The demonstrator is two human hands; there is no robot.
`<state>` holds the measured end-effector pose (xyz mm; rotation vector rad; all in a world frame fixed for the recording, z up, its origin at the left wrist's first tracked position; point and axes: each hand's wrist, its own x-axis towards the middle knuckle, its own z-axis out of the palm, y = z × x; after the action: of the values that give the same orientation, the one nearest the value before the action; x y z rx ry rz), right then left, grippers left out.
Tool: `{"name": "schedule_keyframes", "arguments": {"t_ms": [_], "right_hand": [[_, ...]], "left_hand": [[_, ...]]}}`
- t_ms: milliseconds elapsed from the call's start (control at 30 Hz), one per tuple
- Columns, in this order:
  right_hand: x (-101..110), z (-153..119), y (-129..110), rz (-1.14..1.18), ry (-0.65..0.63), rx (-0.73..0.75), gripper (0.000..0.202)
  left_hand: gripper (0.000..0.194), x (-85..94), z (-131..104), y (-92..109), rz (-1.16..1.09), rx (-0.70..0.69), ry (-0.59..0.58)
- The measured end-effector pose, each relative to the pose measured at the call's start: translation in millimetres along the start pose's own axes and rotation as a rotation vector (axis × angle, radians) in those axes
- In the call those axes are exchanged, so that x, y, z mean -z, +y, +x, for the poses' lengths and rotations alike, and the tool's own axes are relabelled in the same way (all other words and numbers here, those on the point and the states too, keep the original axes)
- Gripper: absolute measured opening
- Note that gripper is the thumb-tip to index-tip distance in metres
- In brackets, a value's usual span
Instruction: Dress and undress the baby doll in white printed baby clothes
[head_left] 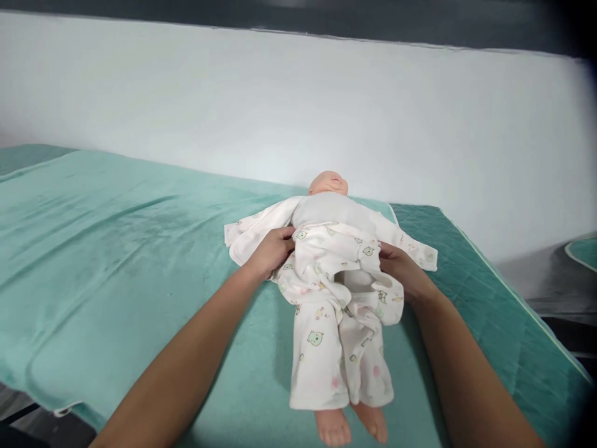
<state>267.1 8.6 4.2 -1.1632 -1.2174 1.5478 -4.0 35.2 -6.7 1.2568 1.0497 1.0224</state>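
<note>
A baby doll (pixel 328 183) lies on its back, head towards the wall and bare feet (pixel 333 428) towards me. It wears white baby trousers (pixel 321 336) with small animal prints, bunched around the hips with a gap in the cloth at the front. My left hand (pixel 274 250) has its fingers closed at the left side of the waistband. At the opposite side, my right hand (pixel 402 269) grips the waistband, its fingers partly hidden by the cloth. A white printed jacket (pixel 265 225) has its sleeves spread out to both sides, and the doll's middle is pale grey-white.
A light green sheet (pixel 116 249) with creases covers the bed under the doll. Darker quilted green bedding (pixel 485 298) shows on the right. A white wall (pixel 280 106) stands right behind the doll's head. Another green-covered edge (pixel 583 252) appears at far right.
</note>
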Motion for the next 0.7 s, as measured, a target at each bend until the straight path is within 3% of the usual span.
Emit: {"name": "schedule_keyframes", "arguments": {"t_ms": [367,700], "right_hand": [[-1.9,1.7,3.1,-0.062,0.049,-0.012,0.038],[-12.7,0.7,-1.2,-0.051,0.050,0.014,0.046]], "left_hand": [[0.036,-1.3,1.9,1.1,-0.040,0.094,0.035],[0.033,0.4,1.5,-1.9,-0.036,0.071,0.048]]}}
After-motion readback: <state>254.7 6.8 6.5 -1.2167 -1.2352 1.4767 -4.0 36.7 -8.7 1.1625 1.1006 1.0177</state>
